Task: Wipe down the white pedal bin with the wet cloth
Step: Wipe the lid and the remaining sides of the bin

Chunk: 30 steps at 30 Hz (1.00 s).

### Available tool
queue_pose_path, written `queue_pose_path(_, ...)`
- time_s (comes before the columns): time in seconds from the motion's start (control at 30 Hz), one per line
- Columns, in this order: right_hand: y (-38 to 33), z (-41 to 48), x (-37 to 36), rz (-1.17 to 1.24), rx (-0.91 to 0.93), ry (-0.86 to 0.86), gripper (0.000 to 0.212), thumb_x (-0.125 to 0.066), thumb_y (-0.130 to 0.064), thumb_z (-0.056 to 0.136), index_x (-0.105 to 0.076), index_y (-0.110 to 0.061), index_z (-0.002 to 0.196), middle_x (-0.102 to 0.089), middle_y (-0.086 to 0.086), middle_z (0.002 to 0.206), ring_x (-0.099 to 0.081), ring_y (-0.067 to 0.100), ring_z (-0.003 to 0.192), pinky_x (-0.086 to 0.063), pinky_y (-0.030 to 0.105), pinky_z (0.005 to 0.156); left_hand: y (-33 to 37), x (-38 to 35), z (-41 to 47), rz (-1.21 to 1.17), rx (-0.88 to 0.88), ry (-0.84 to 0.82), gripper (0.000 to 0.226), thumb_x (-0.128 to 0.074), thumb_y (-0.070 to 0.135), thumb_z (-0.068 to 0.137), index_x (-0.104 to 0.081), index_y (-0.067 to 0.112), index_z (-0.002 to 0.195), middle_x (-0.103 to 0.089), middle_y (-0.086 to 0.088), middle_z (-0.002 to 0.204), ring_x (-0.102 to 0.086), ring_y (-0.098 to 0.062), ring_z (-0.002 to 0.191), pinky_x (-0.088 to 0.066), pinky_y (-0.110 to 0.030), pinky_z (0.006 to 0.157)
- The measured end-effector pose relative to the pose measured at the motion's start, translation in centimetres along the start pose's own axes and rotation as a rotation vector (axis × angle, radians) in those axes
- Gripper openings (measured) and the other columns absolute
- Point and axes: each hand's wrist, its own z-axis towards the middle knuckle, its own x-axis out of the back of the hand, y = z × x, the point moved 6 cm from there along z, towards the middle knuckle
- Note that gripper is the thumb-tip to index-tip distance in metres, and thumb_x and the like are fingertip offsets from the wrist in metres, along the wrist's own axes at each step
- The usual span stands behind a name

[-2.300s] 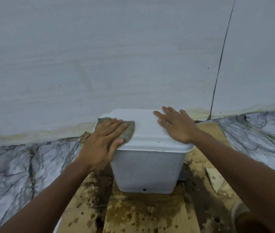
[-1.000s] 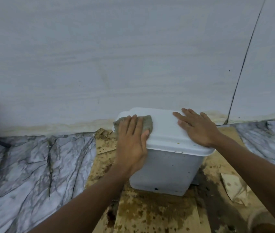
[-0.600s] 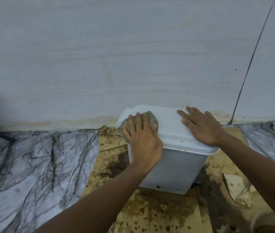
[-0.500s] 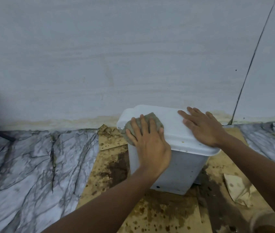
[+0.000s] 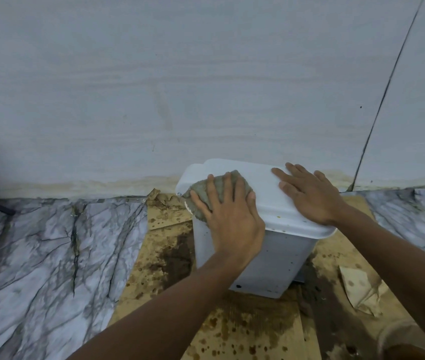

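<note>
The white pedal bin (image 5: 279,258) stands on stained cardboard against the wall, its lid (image 5: 260,183) down. My left hand (image 5: 232,216) presses a grey-green wet cloth (image 5: 221,188) flat onto the lid's left front corner, where the cloth drapes over the edge. My right hand (image 5: 310,196) lies flat on the right part of the lid with its fingers spread. The pedal is hidden.
Stained brown cardboard (image 5: 170,255) covers the floor under the bin. Marble-patterned flooring (image 5: 45,255) lies to the left and far right. A pale wall (image 5: 206,87) rises right behind the bin. A torn cardboard scrap (image 5: 359,287) lies at the right.
My left hand has slid the cloth from the lid's top left down over its left front corner. My right hand stays flat on the lid. The view has shifted left.
</note>
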Motion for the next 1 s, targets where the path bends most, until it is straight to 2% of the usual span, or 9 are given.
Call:
queue_pose_path(0.1,-0.2,0.2,0.0,0.008,0.005,-0.004,0.050,-0.016,-0.045,0.109,-0.014,-0.043,0.159,-0.006,-0.005,0.170,0.000,0.011,0.157,0.001,0.042,0.126,-1.1,0.5,1.0,0.034,-0.133,-0.008,0.048,-0.029,0.042,0.105,-0.054,0.022,0.141,-0.051,0.004,0.149,-0.028,-0.025,0.148,0.002,-0.058,0.121)
queue_pose_path(0.2,-0.5,0.2,0.1,0.015,0.012,-0.009,0.050,-0.016,-0.046,0.108,-0.014,-0.043,0.158,-0.005,-0.006,0.170,0.000,0.011,0.157,0.002,0.042,0.127,-3.7,1.5,2.7,0.054,-0.140,0.020,0.049,-0.030,0.043,0.104,-0.059,0.021,0.137,-0.057,0.004,0.144,-0.036,-0.021,0.143,-0.008,-0.054,0.122)
queue_pose_path(0.37,-0.3,0.0,0.2,0.021,0.008,-0.010,0.050,-0.017,-0.046,0.108,-0.014,-0.043,0.158,-0.005,-0.005,0.170,0.000,0.011,0.157,0.002,0.042,0.126,-3.7,1.5,2.3,0.069,-0.145,0.018,0.050,-0.028,0.042,0.105,-0.058,0.018,0.138,-0.055,-0.001,0.145,-0.035,-0.025,0.144,-0.007,-0.051,0.124)
queue_pose_path(0.57,-0.6,0.1,0.4,0.089,0.006,-0.020,0.050,-0.022,-0.044,0.108,-0.022,-0.039,0.158,-0.010,-0.005,0.170,-0.003,0.012,0.157,0.002,0.040,0.126,0.6,0.4,1.3,0.075,-0.267,-0.185,0.058,-0.016,0.044,0.105,-0.041,0.019,0.151,-0.040,-0.002,0.158,-0.023,-0.022,0.150,0.001,-0.042,0.125)
queue_pose_path(0.63,-0.7,0.1,0.8,0.179,-0.001,0.017,0.049,-0.028,-0.040,0.109,-0.031,-0.033,0.157,-0.017,-0.003,0.169,-0.007,0.013,0.156,-0.001,0.039,0.125,2.0,0.1,0.9,0.003,-0.260,-0.252,0.059,-0.017,0.043,0.105,-0.038,0.018,0.153,-0.036,-0.002,0.160,-0.018,-0.021,0.152,0.004,-0.041,0.125)
queue_pose_path(0.7,-0.8,-0.4,1.7,0.284,-0.016,0.147,0.046,-0.034,-0.036,0.108,-0.041,-0.025,0.153,-0.027,0.000,0.166,-0.013,0.014,0.156,-0.009,0.038,0.125,3.0,0.5,1.1,-0.126,-0.229,-0.316,0.056,-0.019,0.041,0.104,-0.048,0.018,0.145,-0.045,-0.002,0.153,-0.025,-0.020,0.149,-0.001,-0.043,0.125)
queue_pose_path(0.8,-3.2,-2.0,3.0,0.346,0.040,0.333,0.042,-0.043,-0.031,0.107,-0.048,-0.024,0.148,-0.035,0.001,0.162,-0.020,0.014,0.154,-0.016,0.036,0.122,1.7,3.2,3.3,-0.367,-0.052,-0.280,0.039,-0.035,0.032,0.105,-0.062,0.020,0.130,-0.061,-0.002,0.136,-0.049,-0.020,0.132,-0.029,-0.045,0.119)
queue_pose_path(0.9,-8.2,-3.3,2.7,0.331,0.143,0.304,0.049,-0.044,-0.042,0.104,-0.044,-0.028,0.151,-0.030,-0.002,0.164,-0.018,0.013,0.154,-0.016,0.036,0.122,-2.2,6.1,6.2,-0.273,0.055,-0.114,0.035,-0.047,0.017,0.102,-0.064,0.019,0.132,-0.064,-0.003,0.135,-0.056,-0.020,0.128,-0.038,-0.037,0.114)
queue_pose_path(1.0,-13.0,-3.0,0.5,0.100,0.258,0.199,0.062,-0.038,-0.050,0.102,-0.033,-0.022,0.156,-0.029,0.001,0.165,-0.013,0.018,0.156,-0.010,0.042,0.125,-5.8,5.5,8.0,-0.217,0.035,-0.208,0.035,-0.046,0.013,0.102,-0.065,0.015,0.131,-0.062,-0.005,0.138,-0.051,-0.023,0.133,-0.034,-0.032,0.114)
